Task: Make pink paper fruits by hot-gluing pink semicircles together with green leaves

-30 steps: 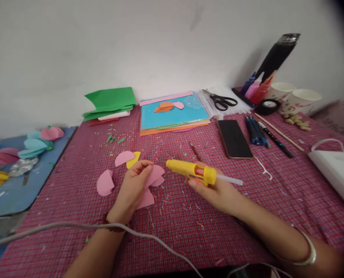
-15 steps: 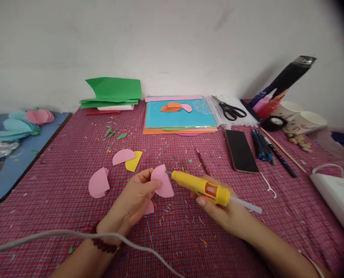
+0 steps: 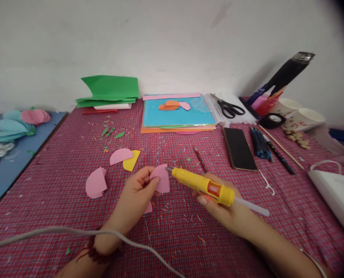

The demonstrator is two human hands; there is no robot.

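Observation:
My left hand (image 3: 138, 191) pinches a folded pink paper half-circle (image 3: 161, 181) just above the red checked cloth (image 3: 73, 216). My right hand (image 3: 218, 206) grips a yellow glue gun (image 3: 202, 186) with a clear glue stick sticking out of its back. The gun's nozzle touches the upper edge of the pink piece. Another pink scrap (image 3: 148, 207) lies under my left hand. More folded pink pieces (image 3: 96, 183) and a pink and yellow pair (image 3: 125, 158) lie to the left on the cloth.
A grey cord (image 3: 73, 233) crosses my left wrist. At the back lie green paper (image 3: 109, 90), a coloured sheet stack (image 3: 176, 114), scissors (image 3: 228, 108), a phone (image 3: 239, 148), pens (image 3: 260, 143), tape (image 3: 273, 120), cups (image 3: 303, 117). Paper flowers (image 3: 12, 125) at left, white box (image 3: 337, 195) at right.
My left hand lifted one folded pink piece off the cloth and turned it upright. The glue gun swung in and down until its nozzle met the piece. The camera tilted slightly.

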